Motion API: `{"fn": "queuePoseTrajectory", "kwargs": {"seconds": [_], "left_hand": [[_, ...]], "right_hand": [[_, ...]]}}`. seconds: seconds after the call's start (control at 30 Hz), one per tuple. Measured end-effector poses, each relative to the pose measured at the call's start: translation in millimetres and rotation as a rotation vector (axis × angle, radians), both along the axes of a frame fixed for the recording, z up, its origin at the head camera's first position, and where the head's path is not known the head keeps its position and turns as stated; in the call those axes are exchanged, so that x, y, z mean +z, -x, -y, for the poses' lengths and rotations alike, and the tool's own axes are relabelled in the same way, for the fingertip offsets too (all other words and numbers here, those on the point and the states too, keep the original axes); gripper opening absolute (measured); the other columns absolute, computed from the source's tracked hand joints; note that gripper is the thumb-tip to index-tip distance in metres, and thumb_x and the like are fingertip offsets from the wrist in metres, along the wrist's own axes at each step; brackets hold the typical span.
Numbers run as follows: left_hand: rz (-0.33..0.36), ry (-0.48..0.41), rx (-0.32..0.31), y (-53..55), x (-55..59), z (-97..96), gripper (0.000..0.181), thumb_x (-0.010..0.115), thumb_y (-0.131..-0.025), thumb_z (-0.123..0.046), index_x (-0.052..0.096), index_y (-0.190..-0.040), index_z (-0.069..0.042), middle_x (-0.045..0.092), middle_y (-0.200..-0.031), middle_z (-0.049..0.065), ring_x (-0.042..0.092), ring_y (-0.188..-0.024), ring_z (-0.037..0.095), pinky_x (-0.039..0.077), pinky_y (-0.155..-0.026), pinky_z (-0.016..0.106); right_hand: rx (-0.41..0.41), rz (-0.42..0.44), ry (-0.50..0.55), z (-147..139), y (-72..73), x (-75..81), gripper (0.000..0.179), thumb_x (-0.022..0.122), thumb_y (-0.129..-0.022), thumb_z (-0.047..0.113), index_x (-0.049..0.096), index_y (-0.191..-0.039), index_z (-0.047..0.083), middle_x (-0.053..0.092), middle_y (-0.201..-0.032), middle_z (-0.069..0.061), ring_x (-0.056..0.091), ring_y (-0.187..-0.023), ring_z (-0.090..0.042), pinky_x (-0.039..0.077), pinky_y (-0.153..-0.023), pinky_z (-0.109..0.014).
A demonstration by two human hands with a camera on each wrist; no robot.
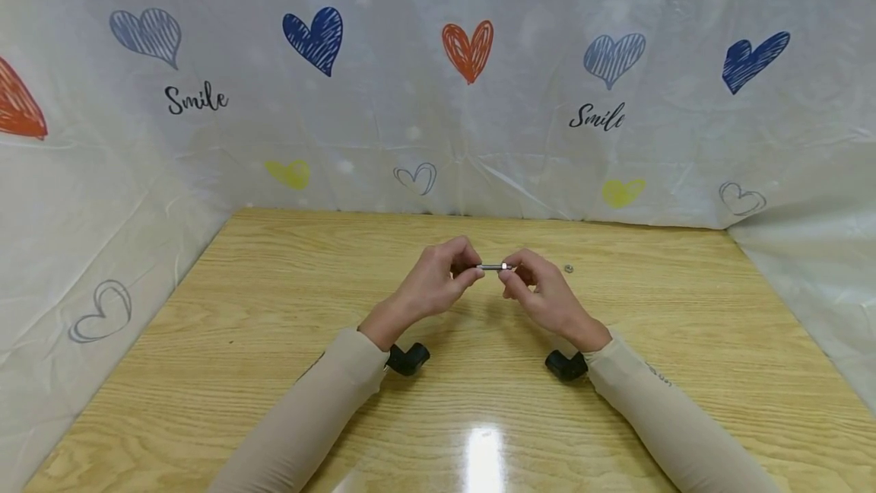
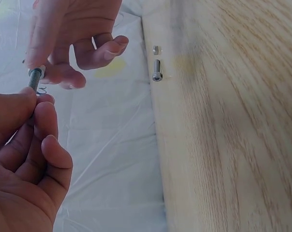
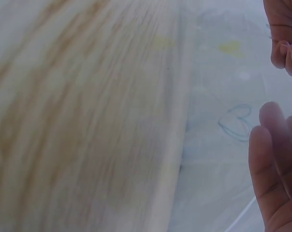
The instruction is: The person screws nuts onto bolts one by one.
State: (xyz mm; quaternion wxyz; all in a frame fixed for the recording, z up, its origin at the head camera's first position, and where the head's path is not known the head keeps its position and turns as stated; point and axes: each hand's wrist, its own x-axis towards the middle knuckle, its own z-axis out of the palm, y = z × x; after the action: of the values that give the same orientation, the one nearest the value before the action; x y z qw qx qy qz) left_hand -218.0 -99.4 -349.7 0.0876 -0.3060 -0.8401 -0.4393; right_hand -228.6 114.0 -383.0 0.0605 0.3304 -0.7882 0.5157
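Above the table, my left hand (image 1: 434,280) pinches one end of a threaded metal bolt (image 1: 491,267) between thumb and forefinger. At the bolt's other end sits a hex nut (image 1: 504,266), which my right hand (image 1: 547,297) holds with thumb and forefinger. The left wrist view shows the bolt's thread (image 2: 34,80) bare between the two hands; the left fingers cover its lower end. In the right wrist view only part of the right hand (image 3: 276,169) appears, and neither bolt nor nut can be seen there.
A second nut (image 2: 157,50) and a socket-head bolt (image 2: 157,71) lie on the wooden table (image 1: 287,402), beyond the right hand. White cloth (image 1: 411,120) printed with hearts hangs behind the table and along its sides. Black wrist mounts (image 1: 408,360) sit under both forearms.
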Motion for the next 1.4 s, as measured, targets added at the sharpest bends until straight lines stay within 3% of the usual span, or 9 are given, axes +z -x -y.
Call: {"fn": "queuePoseTrajectory", "kwargs": {"seconds": [0.13, 0.27, 0.43, 0.63, 0.87, 1.0, 1.17, 1.3, 1.4], "left_hand": [[-0.004, 0.003, -0.001, -0.4, 1.0, -0.6, 0.007, 0.065, -0.091, -0.007, 0.058, -0.091, -0.008, 0.060, -0.078, 0.000, 0.054, -0.064, 0.011, 0.047, -0.059, 0.025], [-0.006, 0.007, 0.003, 0.1, 0.8, -0.6, 0.007, 0.065, -0.091, -0.007, 0.058, -0.091, -0.008, 0.060, -0.078, -0.001, 0.053, -0.064, 0.011, 0.047, -0.059, 0.025], [-0.007, 0.010, 0.001, 0.6, -0.1, 0.3, 0.006, 0.065, -0.091, -0.006, 0.059, -0.092, -0.007, 0.060, -0.079, 0.000, 0.054, -0.065, 0.011, 0.048, -0.060, 0.025], [-0.003, 0.016, -0.001, 1.4, -0.5, 1.4, 0.006, 0.064, -0.092, -0.006, 0.058, -0.093, -0.006, 0.061, -0.081, 0.001, 0.056, -0.066, 0.011, 0.048, -0.061, 0.026], [-0.008, 0.014, 0.002, 1.2, 0.6, 1.2, 0.006, 0.065, -0.092, -0.007, 0.059, -0.092, -0.007, 0.061, -0.080, 0.000, 0.056, -0.066, 0.010, 0.049, -0.061, 0.026], [-0.006, 0.013, -0.001, 1.3, 0.1, 1.2, 0.006, 0.065, -0.091, -0.006, 0.058, -0.092, -0.007, 0.061, -0.080, 0.000, 0.055, -0.066, 0.011, 0.049, -0.061, 0.026], [-0.004, 0.007, -0.009, 0.9, -0.7, 0.4, 0.007, 0.065, -0.091, -0.006, 0.058, -0.092, -0.007, 0.060, -0.079, 0.000, 0.055, -0.065, 0.010, 0.049, -0.060, 0.026], [-0.007, 0.011, -0.011, 0.4, -0.5, -0.6, 0.006, 0.064, -0.092, -0.006, 0.058, -0.092, -0.007, 0.060, -0.079, 0.000, 0.055, -0.065, 0.011, 0.048, -0.060, 0.025], [-0.005, 0.013, -0.010, 0.4, -0.7, -0.6, 0.006, 0.064, -0.092, -0.007, 0.058, -0.093, -0.006, 0.061, -0.079, 0.001, 0.055, -0.065, 0.011, 0.048, -0.060, 0.025]], "right_hand": [[-0.019, -0.020, -0.013, 1, -0.3, 0.4, 0.010, 0.051, -0.099, 0.005, 0.060, -0.096, 0.007, 0.057, -0.081, -0.010, 0.059, -0.069, -0.032, 0.049, -0.062, -0.032], [-0.020, -0.005, -0.018, 0, 0.4, 0.3, 0.011, 0.051, -0.100, 0.013, 0.061, -0.095, 0.012, 0.057, -0.084, -0.013, 0.061, -0.070, -0.030, 0.049, -0.062, -0.031], [-0.025, 0.010, -0.036, -3, 0.3, -0.1, 0.014, 0.058, -0.097, 0.022, 0.059, -0.107, 0.013, 0.061, -0.088, -0.012, 0.062, -0.069, -0.027, 0.048, -0.060, -0.032], [-0.007, -0.049, -0.003, -2, 0.5, -1.2, 0.028, 0.064, -0.093, 0.013, 0.053, -0.119, 0.011, 0.064, -0.090, -0.007, 0.063, -0.070, -0.026, 0.051, -0.065, -0.031], [0.013, -0.093, 0.016, 3, -8.1, 11.5, 0.019, 0.059, -0.093, -0.002, 0.054, -0.111, 0.000, 0.062, -0.082, -0.013, 0.062, -0.067, -0.024, 0.051, -0.061, -0.032], [0.005, -0.057, 0.020, 4, -13.3, 17.9, 0.012, 0.056, -0.095, 0.002, 0.056, -0.107, 0.000, 0.061, -0.083, -0.012, 0.062, -0.068, -0.025, 0.051, -0.063, -0.032], [-0.011, -0.074, 0.004, 6, -21.7, 29.6, 0.007, 0.053, -0.097, 0.001, 0.060, -0.097, 0.000, 0.059, -0.079, -0.012, 0.061, -0.068, -0.028, 0.050, -0.065, -0.030], [-0.037, -0.076, -0.013, 5, -20.9, 29.7, 0.011, 0.052, -0.097, 0.001, 0.060, -0.092, 0.003, 0.060, -0.077, -0.014, 0.060, -0.069, -0.029, 0.048, -0.064, -0.030], [-0.051, -0.042, -0.007, 2, -15.7, 22.0, 0.007, 0.053, -0.097, 0.004, 0.060, -0.098, 0.004, 0.061, -0.078, -0.012, 0.061, -0.069, -0.030, 0.049, -0.065, -0.033]]}}
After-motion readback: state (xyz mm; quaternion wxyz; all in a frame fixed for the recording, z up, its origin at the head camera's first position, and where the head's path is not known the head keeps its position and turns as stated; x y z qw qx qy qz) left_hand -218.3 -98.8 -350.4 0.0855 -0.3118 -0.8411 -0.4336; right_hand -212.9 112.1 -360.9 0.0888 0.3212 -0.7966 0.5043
